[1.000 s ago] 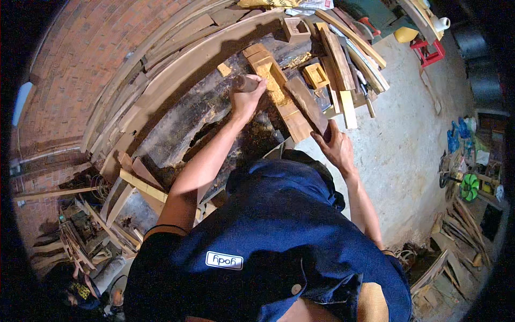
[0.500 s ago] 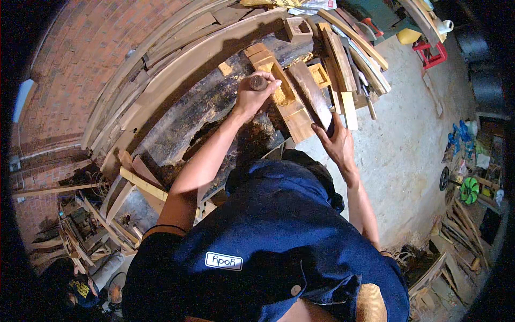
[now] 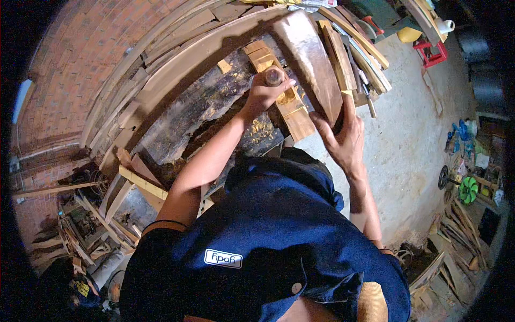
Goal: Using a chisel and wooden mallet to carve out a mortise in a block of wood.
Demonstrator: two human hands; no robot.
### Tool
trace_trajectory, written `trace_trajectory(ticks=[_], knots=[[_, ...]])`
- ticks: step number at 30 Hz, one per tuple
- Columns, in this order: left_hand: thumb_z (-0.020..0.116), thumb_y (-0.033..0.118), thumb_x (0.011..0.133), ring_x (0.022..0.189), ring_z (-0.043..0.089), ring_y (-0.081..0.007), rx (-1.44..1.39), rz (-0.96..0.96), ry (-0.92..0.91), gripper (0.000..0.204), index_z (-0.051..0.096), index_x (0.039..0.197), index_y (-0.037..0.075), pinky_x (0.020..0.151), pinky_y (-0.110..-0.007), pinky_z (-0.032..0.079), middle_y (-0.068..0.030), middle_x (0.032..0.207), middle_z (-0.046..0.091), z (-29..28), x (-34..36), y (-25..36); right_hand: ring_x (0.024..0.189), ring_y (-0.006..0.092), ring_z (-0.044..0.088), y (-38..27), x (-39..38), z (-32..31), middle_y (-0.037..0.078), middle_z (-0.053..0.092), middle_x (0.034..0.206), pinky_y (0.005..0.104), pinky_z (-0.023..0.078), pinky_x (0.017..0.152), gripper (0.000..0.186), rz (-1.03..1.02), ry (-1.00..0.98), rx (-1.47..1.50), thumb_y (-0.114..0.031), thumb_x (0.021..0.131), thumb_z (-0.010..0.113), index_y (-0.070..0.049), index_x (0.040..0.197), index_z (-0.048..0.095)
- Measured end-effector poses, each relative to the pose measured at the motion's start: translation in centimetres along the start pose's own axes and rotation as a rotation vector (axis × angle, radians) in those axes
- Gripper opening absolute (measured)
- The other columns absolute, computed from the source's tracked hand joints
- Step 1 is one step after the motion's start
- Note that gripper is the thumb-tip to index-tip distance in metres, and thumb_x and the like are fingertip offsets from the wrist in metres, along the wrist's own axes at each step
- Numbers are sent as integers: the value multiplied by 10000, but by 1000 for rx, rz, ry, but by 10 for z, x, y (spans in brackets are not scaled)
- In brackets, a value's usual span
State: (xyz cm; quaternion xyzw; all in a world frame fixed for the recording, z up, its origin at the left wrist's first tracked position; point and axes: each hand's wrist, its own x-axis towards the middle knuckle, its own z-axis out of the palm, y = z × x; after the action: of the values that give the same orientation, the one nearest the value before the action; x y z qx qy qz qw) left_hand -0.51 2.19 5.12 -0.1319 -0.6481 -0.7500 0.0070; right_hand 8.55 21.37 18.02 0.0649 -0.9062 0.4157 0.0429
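In my left hand (image 3: 260, 96), the fingers close around an upright chisel (image 3: 273, 77); its round wooden butt faces up and its blade is hidden beneath the hand. The hand sits over a light wooden block (image 3: 298, 124) with a hollowed recess holding yellow shavings. My right hand (image 3: 346, 140) grips the near end of a thick, flat wooden bat (image 3: 314, 59), thumb on one side and fingers along the other. The bat is raised beside the block and slants away from me, its far end large and shiny, apart from the chisel.
Under the block lies a dark, worn bench top (image 3: 182, 115) with scattered shavings and a wood chip (image 3: 225, 66). A long curved plank (image 3: 155, 80) edges its far side. Boards and hand tools crowd the right end (image 3: 337, 56). Concrete floor (image 3: 402, 139) stretches to the right.
The bat has swung up toward the camera and now covers the small hollowed boxes behind it. My left hand and the chisel have shifted slightly right along the block.
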Motion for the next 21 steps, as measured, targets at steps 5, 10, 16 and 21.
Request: trace_trajectory(ticks=[5,10,16,21], knots=[[695,121,813,814,678,-167,297,282,59,170,668,953,27,742,-329,529,-99,862,707,5,-13,-25,672,385,680,6,5,17,189,649,695,470,511,584,496,-31,-208,-467,-395,857,725,-65,1157,508],[709,158,807,944,703,-193,580,-125,-48,236,689,1004,29,821,-346,531,-141,954,734,-2,-1,-28,649,384,657,7,11,19,171,637,684,459,496,594,509,-24,-142,-419,-418,859,722,-63,1157,512],[790,130,843,560,444,-54,-171,-185,355,228,590,732,128,503,-245,345,71,643,528,-25,17,-17,648,381,673,17,4,11,171,654,686,472,510,591,483,79,-105,-358,-422,863,712,-51,1099,511],[671,12,869,761,593,-97,-132,-305,285,233,637,1078,107,675,-284,491,55,886,632,-33,15,-8,624,378,664,36,-10,11,172,651,670,460,506,593,493,209,-140,-281,-423,859,716,-49,1111,517]])
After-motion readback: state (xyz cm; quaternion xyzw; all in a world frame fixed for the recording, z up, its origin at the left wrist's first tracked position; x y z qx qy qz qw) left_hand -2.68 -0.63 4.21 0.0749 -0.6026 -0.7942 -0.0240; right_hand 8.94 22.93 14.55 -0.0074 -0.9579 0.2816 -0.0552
